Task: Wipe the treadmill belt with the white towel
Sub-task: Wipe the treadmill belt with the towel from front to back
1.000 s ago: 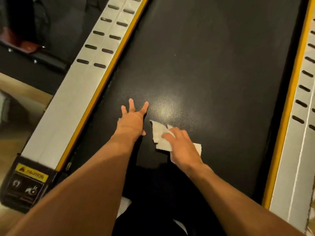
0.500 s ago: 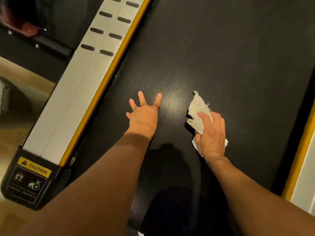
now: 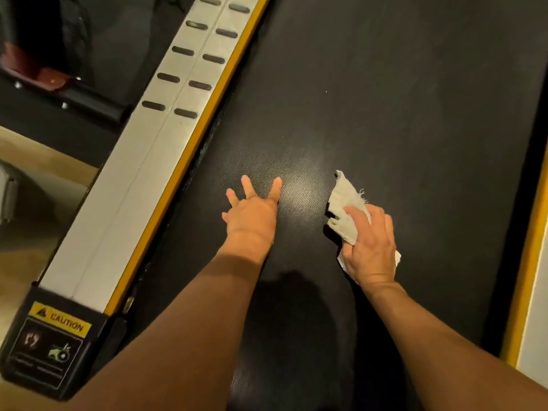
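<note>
Head view – right hand (image 3: pixel 370 247) presses white towel (image 3: pixel 345 209) onto treadmill belt (image 3: pixel 400 114).

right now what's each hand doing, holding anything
Left hand: open, fingers spread flat on the treadmill belt, holding nothing.
Right hand: closed on the white towel, pressing it to the belt.

The treadmill belt (image 3: pixel 385 99) runs from near to far through the middle of the scene. On it, near the middle, the left hand (image 3: pixel 252 215) lies flat with fingers spread, and to its right, apart from it, the right hand (image 3: pixel 370 244) rests on the towel (image 3: pixel 345 203), which sticks out past the fingers on the far side. Left of the belt runs the side rail (image 3: pixel 142 173), with the caution label (image 3: pixel 59 321) at its near end. Another rail (image 3: pixel 530 262) borders the belt on the right.
</note>
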`<state>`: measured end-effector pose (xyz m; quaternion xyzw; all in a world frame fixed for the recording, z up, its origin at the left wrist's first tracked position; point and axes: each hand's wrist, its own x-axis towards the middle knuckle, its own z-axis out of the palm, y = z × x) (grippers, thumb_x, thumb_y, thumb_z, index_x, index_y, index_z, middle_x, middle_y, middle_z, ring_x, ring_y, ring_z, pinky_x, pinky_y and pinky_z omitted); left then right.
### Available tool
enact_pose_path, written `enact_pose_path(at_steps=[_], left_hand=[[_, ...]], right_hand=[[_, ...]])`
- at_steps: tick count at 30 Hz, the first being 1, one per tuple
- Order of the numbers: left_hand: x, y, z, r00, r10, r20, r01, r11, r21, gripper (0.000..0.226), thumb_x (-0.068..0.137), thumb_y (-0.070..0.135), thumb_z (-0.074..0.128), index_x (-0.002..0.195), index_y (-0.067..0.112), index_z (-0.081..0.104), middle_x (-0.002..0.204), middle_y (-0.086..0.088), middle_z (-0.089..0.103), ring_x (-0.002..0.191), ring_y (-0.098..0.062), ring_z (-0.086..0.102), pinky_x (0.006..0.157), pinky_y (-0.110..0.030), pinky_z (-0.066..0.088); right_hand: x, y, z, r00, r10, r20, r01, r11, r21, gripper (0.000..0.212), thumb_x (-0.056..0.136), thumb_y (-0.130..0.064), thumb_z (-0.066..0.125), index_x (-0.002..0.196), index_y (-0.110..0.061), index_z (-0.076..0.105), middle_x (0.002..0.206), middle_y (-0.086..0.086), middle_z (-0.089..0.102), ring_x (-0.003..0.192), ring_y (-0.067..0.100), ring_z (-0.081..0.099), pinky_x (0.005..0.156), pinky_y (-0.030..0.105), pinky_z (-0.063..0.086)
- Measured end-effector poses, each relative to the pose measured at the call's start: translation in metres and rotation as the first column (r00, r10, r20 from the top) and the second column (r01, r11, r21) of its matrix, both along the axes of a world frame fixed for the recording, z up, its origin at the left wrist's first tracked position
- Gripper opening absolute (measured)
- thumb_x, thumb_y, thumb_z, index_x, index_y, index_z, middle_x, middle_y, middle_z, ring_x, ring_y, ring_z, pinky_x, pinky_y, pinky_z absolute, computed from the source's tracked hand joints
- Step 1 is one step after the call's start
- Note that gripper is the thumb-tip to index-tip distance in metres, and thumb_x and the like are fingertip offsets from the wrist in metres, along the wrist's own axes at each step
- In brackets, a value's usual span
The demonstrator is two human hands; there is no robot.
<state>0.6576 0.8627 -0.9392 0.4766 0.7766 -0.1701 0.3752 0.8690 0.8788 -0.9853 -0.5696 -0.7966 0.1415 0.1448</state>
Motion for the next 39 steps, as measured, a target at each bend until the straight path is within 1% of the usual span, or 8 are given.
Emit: enact_pose_path(at_steps=[7,12,21,26,29,32,34,39], left_hand=[[-0.003,0.001,-0.001,1.0,-0.019,0.008,0.019,0.999,0.036,0.118,0.077,0.013,0.079,0.149,0.046,-0.009,0.157,-0.021,-0.016,0.141,-0.054,0.0,0.105,-0.063,0.034],[-0.003,0.001,-0.007,1.0,-0.014,0.008,0.013,0.997,0.075,0.109,0.083,0.008,0.072,0.148,0.047,-0.006,0.158,-0.021,-0.015,0.141,-0.054,0.001,0.105,-0.063,0.034],[-0.004,-0.005,-0.001,0.997,-0.069,-0.019,0.07,0.992,0.1,0.108,0.082,0.021,0.075,0.151,0.042,-0.006,0.159,-0.022,-0.01,0.142,-0.052,0.008,0.104,-0.057,0.036],[-0.042,-0.027,0.014,0.993,-0.09,0.076,0.07,0.969,0.236,0.104,0.071,0.041,0.081,0.152,0.036,0.017,0.161,-0.002,0.016,0.139,-0.032,0.034,0.106,-0.047,0.037],[-0.081,-0.047,0.025,0.969,0.041,0.243,-0.143,0.896,0.421,0.07,0.083,0.031,0.073,0.145,0.03,0.04,0.149,0.0,0.043,0.134,-0.022,0.044,0.109,-0.036,0.035],[-0.121,-0.066,0.025,0.996,0.084,0.012,-0.071,0.754,0.653,0.048,0.096,0.024,0.055,0.142,0.027,0.044,0.153,0.0,0.036,0.144,-0.02,0.027,0.115,-0.038,0.026],[-0.145,-0.078,0.014,0.992,0.124,-0.021,-0.081,0.758,0.647,0.051,0.098,0.026,0.05,0.146,0.025,0.035,0.158,-0.002,0.025,0.148,-0.022,0.017,0.116,-0.041,0.02],[-0.164,-0.102,-0.026,0.988,0.11,-0.105,-0.01,0.735,0.678,0.053,0.099,0.035,0.041,0.149,0.019,0.032,0.157,-0.003,0.028,0.145,-0.024,0.026,0.117,-0.039,0.021]], right_hand=[[-0.002,-0.002,0.005,0.998,0.002,0.057,-0.002,1.0,-0.001,0.053,0.069,-0.018,0.032,0.115,-0.017,0.058,0.115,0.011,0.055,0.094,0.03,0.048,0.068,0.038,0.051],[-0.01,-0.005,0.009,0.994,-0.022,0.108,0.023,1.0,-0.005,0.051,0.066,-0.001,0.057,0.114,-0.019,0.058,0.114,0.01,0.054,0.094,0.029,0.048,0.065,0.04,0.053],[-0.035,-0.033,0.01,0.991,0.093,-0.097,-0.096,0.995,-0.036,0.053,0.066,0.006,0.067,0.112,-0.021,0.063,0.113,0.007,0.057,0.099,0.028,0.053,0.081,0.029,0.043],[-0.06,0.021,0.012,0.964,-0.234,-0.127,0.229,0.972,-0.052,0.035,0.081,-0.006,0.051,0.111,-0.021,0.063,0.114,0.01,0.055,0.103,0.032,0.049,0.076,0.015,0.022],[-0.105,0.0,0.01,0.989,-0.118,-0.091,0.115,0.993,-0.038,0.042,0.076,-0.001,0.053,0.112,-0.022,0.062,0.118,0.007,0.054,0.1,0.031,0.047,0.077,0.023,0.033],[-0.133,-0.047,0.004,0.977,0.114,-0.182,-0.125,0.991,-0.051,0.056,0.063,0.013,0.055,0.108,-0.019,0.067,0.114,0.006,0.059,0.094,0.029,0.05,0.077,0.034,0.046],[-0.139,-0.057,0.006,0.949,0.158,-0.272,-0.199,0.972,-0.127,0.053,0.064,0.013,0.058,0.104,-0.02,0.069,0.11,0.004,0.062,0.093,0.024,0.052,0.084,0.024,0.039],[-0.149,0.0,0.009,0.969,-0.067,-0.238,0.047,0.995,-0.089,0.041,0.075,0.005,0.062,0.105,-0.022,0.069,0.109,0.001,0.061,0.095,0.027,0.054,0.072,0.009,0.025]])
